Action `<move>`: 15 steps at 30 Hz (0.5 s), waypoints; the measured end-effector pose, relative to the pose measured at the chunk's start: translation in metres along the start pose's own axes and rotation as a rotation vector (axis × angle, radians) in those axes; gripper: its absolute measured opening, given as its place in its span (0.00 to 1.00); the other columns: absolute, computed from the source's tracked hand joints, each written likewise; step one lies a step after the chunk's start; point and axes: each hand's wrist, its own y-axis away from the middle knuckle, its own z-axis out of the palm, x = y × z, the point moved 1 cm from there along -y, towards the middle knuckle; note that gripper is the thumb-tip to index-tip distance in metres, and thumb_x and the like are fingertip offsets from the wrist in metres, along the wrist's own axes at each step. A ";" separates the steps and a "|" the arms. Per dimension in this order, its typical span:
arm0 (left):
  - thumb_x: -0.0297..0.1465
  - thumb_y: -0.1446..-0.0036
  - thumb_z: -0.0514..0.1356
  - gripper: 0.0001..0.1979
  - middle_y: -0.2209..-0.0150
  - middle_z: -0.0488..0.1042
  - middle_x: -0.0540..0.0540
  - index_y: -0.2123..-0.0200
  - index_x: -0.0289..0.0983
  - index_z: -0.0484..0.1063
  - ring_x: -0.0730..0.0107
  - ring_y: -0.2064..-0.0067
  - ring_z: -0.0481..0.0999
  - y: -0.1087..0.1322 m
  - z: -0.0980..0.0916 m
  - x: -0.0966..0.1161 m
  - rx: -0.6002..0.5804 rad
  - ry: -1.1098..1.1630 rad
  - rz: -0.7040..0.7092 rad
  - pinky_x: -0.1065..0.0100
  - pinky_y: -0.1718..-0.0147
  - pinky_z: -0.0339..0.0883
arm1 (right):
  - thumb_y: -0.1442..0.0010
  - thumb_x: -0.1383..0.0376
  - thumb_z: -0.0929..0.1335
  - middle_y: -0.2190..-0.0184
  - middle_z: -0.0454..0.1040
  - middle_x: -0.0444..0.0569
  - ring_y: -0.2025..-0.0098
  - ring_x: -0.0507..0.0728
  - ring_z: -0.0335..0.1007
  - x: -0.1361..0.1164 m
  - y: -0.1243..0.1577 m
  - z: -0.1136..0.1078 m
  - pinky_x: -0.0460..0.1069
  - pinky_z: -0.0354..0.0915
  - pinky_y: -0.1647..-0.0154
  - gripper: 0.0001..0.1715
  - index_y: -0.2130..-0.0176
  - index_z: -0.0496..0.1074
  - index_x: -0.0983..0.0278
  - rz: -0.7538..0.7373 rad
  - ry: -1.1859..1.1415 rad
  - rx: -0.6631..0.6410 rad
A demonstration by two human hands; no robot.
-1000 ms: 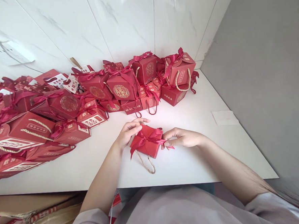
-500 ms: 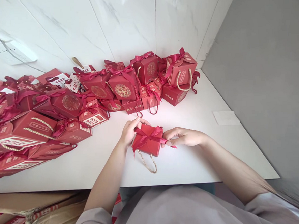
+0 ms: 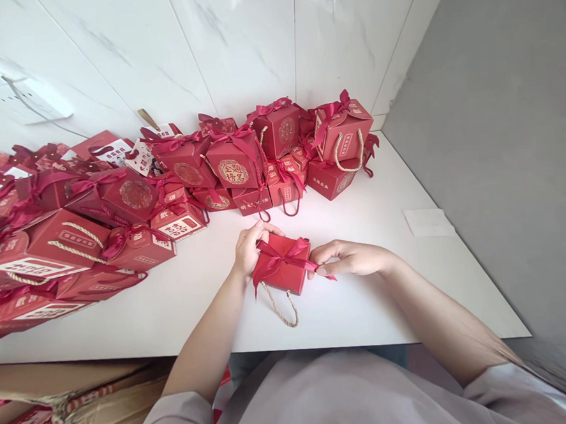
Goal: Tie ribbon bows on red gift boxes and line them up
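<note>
A red gift box [image 3: 278, 276] rests on the white table in front of me, a bow of dark pink ribbon [image 3: 286, 258] tied across its top. A twisted cream rope handle [image 3: 284, 314] droops from its near side onto the tabletop. My left hand [image 3: 251, 247] grips the box at its left and far side, fingers curled over the edge. At the right, my right hand [image 3: 346, 258] pinches a ribbon tail between thumb and fingers, close against the box's side. Some of its fingertips are hidden behind the box.
Many similar ribboned gift boxes [image 3: 235, 164] are stacked along the tiled wall, the pile reaching far left. A white paper slip [image 3: 429, 222] lies by the table's right edge, near a grey wall. An opened cardboard carton [image 3: 108, 414] stands below the front edge at left.
Almost nothing differs. The whole view has shifted very slightly, and both hands keep the same hold on the box and its ribbon.
</note>
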 end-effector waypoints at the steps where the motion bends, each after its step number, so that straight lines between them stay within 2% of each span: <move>1: 0.43 0.37 0.52 0.31 0.70 0.78 0.42 0.90 0.37 0.54 0.71 0.74 0.67 0.000 0.001 -0.001 0.006 0.011 -0.001 0.64 0.69 0.60 | 0.35 0.56 0.68 0.69 0.68 0.46 0.66 0.52 0.62 0.000 0.001 -0.001 0.48 0.61 0.62 0.18 0.57 0.79 0.68 0.008 -0.005 -0.004; 7: 0.43 0.38 0.56 0.30 0.60 0.80 0.39 0.89 0.36 0.56 0.65 0.66 0.73 -0.002 -0.002 -0.007 -0.113 0.087 -0.061 0.63 0.62 0.65 | 0.35 0.55 0.68 0.66 0.72 0.48 0.66 0.52 0.64 0.005 0.004 -0.008 0.49 0.62 0.60 0.19 0.57 0.78 0.69 0.059 -0.046 -0.031; 11: 0.43 0.38 0.57 0.26 0.54 0.79 0.38 0.85 0.34 0.63 0.60 0.59 0.76 -0.002 -0.009 -0.011 -0.189 0.132 -0.035 0.62 0.59 0.66 | 0.37 0.54 0.69 0.68 0.71 0.46 0.64 0.53 0.65 0.010 0.003 -0.010 0.50 0.62 0.58 0.18 0.62 0.76 0.68 0.108 -0.017 -0.049; 13: 0.44 0.39 0.58 0.20 0.51 0.77 0.37 0.76 0.34 0.71 0.55 0.52 0.75 -0.003 -0.014 -0.011 -0.243 0.118 0.000 0.60 0.54 0.66 | 0.37 0.53 0.69 0.69 0.70 0.46 0.64 0.54 0.65 0.013 0.002 -0.011 0.50 0.62 0.58 0.19 0.65 0.75 0.68 0.132 0.003 -0.041; 15: 0.48 0.41 0.59 0.20 0.47 0.75 0.37 0.62 0.36 0.75 0.51 0.44 0.72 -0.005 -0.022 -0.009 -0.330 0.072 0.035 0.57 0.45 0.63 | 0.38 0.53 0.70 0.69 0.70 0.46 0.63 0.54 0.65 0.014 0.001 -0.012 0.50 0.62 0.58 0.19 0.66 0.74 0.67 0.146 0.003 -0.029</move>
